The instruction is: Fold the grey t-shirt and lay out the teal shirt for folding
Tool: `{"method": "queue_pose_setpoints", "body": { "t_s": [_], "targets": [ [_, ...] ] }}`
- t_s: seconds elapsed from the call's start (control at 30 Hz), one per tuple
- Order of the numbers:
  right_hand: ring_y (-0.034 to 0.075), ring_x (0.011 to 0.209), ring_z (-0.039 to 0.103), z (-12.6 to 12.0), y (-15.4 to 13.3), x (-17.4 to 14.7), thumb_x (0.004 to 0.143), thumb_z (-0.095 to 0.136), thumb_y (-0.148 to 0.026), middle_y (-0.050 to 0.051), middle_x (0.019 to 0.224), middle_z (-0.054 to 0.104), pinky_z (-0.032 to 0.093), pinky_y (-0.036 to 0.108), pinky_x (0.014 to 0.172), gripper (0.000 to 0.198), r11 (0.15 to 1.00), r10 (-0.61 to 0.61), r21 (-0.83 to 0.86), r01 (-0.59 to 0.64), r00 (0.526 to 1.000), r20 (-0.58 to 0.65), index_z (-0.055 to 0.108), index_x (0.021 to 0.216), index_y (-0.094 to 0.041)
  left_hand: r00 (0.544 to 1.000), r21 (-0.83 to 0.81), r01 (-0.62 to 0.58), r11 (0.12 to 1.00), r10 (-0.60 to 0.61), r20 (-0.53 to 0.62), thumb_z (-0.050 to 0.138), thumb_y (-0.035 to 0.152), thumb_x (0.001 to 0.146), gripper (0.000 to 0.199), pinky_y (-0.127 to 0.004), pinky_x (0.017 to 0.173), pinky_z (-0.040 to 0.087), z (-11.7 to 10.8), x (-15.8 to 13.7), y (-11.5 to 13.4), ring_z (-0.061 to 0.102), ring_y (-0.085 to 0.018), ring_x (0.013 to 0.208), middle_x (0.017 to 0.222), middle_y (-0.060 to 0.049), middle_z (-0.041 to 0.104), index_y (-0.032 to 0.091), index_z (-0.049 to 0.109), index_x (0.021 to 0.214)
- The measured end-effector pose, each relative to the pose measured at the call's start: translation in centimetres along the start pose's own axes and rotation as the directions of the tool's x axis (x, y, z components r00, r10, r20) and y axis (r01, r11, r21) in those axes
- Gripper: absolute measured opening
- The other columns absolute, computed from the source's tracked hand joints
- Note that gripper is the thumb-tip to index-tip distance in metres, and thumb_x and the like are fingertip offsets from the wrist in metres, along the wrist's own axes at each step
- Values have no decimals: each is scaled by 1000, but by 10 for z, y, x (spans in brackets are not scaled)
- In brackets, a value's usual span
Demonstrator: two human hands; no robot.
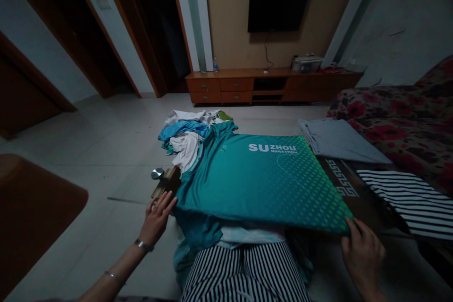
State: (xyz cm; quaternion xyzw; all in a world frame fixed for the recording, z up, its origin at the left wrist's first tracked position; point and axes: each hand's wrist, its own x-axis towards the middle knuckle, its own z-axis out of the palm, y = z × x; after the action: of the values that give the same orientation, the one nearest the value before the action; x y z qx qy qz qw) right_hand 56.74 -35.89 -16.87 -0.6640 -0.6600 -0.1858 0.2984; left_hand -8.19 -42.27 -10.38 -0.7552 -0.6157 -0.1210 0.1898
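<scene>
A teal T-shirt (pixel 240 179) with "SUZHOU MARATHON" lettering and a green dotted hem lies spread sideways over a low dark table. Its collar end is at the left and its hem at the right. My left hand (pixel 158 219), fingers stretched out, touches the shirt's near left edge by the sleeve. At the near right corner, my right hand (pixel 364 250) pinches the hem between thumb and fingers. One sleeve hangs down over the table's front edge, close to my striped trousers (pixel 244 271).
A rumpled clothes pile (pixel 186 132) sits at the table's far left. On the right lie a folded grey garment (pixel 341 139) and a black-and-white striped garment (pixel 410 203). A flowered sofa (pixel 392 113) stands behind them. Near my left hand is a round metal knob (pixel 157 173).
</scene>
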Motion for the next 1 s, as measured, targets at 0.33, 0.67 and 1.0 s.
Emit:
{"method": "queue_pose_setpoints", "body": {
  "t_s": [0.33,0.67,1.0],
  "targets": [
    [31,116,51,-3,27,-1,84,39,-22,11,129,53,38,46,91,54,989,-147,34,145,988,49,42,137,-25,985,7,-172,985,172,-30,37,5,89,52,-48,115,14,12,14,-3,27,-21,139,142,-7,44,28,48,135],
    [25,103,59,-15,42,16,84,38,-23,9,111,64,42,38,90,39,970,-209,137,201,977,47,58,117,-18,906,-285,-393,874,421,39,32,4,89,59,-42,114,25,-10,39,27,35,-16,135,143,-5,45,27,31,144],
    [23,101,62,-62,69,22,87,42,-29,7,108,67,48,37,90,31,940,-165,329,85,961,221,64,107,-21,802,-686,28,727,394,450,38,26,92,45,-33,106,38,-73,50,21,50,-18,123,137,2,52,38,46,134]
  ]
}}
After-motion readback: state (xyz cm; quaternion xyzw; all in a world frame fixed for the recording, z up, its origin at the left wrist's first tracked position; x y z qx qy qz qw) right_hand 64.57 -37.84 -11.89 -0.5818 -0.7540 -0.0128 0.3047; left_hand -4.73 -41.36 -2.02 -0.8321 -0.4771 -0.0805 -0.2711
